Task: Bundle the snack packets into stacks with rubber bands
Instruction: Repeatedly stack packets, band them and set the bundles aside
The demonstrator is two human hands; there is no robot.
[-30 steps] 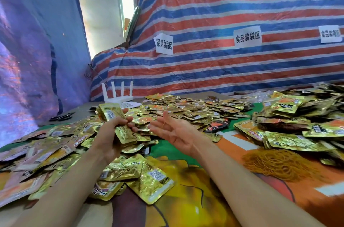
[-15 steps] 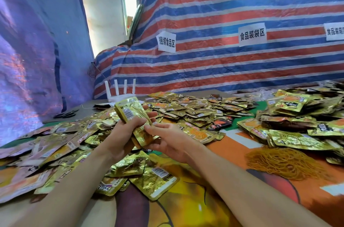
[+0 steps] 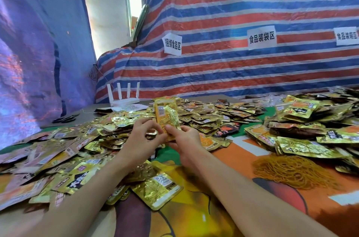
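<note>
Snack packets (image 3: 166, 116) in crinkled gold foil, with orange print and a white barcode label near the top, are standing upright as a thin stack between your hands, above the middle of the table (image 3: 194, 217). Your right hand (image 3: 185, 140) is gripping the stack's lower end, the thumb pressing across the front and the fingers curling behind. Your left hand (image 3: 140, 139) is pinching the lower left edge, its fingers narrowly curled and the thumb reaching to the bottom corner. Around them, loose packets (image 3: 81, 145) of the same gold kind are lying spread on the left and behind your hands, and heaped on the right. A tangle of tan rubber bands (image 3: 291, 171) is lying just in front of that right heap, beside your right forearm. A white router (image 3: 124, 99) and scissors (image 3: 65, 119) are sitting at the table's far left, before a striped tarp (image 3: 233, 3).
</note>
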